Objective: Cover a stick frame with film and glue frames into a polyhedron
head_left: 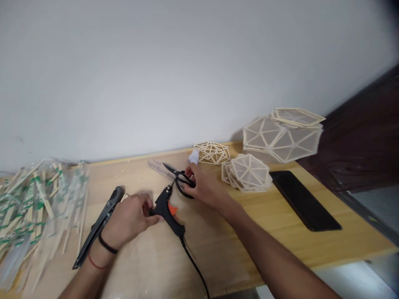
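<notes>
A black glue gun (168, 214) with an orange trigger lies in the middle of the table, its nozzle pointing away and its cord running toward the front edge. The fingers of my left hand (134, 216) are closed at the gun's rear end; whether a glue stick is between them is hidden. My right hand (202, 182) grips the black handles of a pair of scissors (179, 174), just beyond the nozzle. The scissor blades point to the far left, beside a clear plastic strip (158, 168) on the table.
Wrapped wooden sticks (31, 211) are heaped at the left, near a black-and-grey cutting tool (102, 220). Behind my right hand are crumpled white material (193, 156) and a stick frame (212, 153). Panelled stick shapes (249, 172), a larger panelled structure (283, 137) and a black phone (304, 199) stand or lie rightward.
</notes>
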Demonstrator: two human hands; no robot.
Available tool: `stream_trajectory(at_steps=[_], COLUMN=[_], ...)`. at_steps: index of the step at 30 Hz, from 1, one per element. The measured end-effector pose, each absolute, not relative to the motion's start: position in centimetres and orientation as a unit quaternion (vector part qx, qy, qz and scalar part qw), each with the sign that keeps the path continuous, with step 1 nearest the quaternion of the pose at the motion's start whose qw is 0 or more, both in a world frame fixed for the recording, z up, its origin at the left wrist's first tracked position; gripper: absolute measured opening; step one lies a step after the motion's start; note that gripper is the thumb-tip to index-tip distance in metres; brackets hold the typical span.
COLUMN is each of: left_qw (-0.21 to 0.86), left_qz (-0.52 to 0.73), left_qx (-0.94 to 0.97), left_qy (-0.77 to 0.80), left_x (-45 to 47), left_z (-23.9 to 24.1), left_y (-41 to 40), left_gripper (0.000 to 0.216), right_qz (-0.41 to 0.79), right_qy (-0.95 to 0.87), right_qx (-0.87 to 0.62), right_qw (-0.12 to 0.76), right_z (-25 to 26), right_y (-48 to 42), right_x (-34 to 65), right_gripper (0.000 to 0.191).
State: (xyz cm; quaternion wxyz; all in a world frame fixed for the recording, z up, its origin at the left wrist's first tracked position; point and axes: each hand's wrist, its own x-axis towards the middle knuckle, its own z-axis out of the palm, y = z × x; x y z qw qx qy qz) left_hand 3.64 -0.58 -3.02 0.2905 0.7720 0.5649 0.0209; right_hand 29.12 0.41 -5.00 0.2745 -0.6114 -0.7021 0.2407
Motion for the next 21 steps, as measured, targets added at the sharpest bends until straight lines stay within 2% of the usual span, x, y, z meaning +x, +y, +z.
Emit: stream_trajectory(at_steps=[4,9,14,21], left_qw=[0.307,0.321,0.356,0.481], left_qz=[0.02,0.043,0.099,0.211], left_qx=[0.779,0.782,0.757,0.68], left_qy=[0.546,0.533,0.539,0.513], left_x=[3.3,3.3,3.6,3.7], left_z=[-3.1,-3.5,-3.4,-4.1], left_y=[-0.5,-0.5,-0.6,-0.5], left_gripper=[0.03,0.026,0.028,0.033], right_qz=[0.25,0.372,0.488,0.473], right_qy=[-0.643,-0.547,-0.472,-0.443], right_qx=[-0.614,-0.547,-0.494,-0.503], right_qw=[0.384,0.512,0.543,0.573], right_z=[-5.2,-5.4,-5.6,-5.4], right_y=[0.7,1.1,1.5,1.6], right_x=[29.3,29.3,29.6,29.5], right_gripper=[0.032,0.044,0.06,0.056])
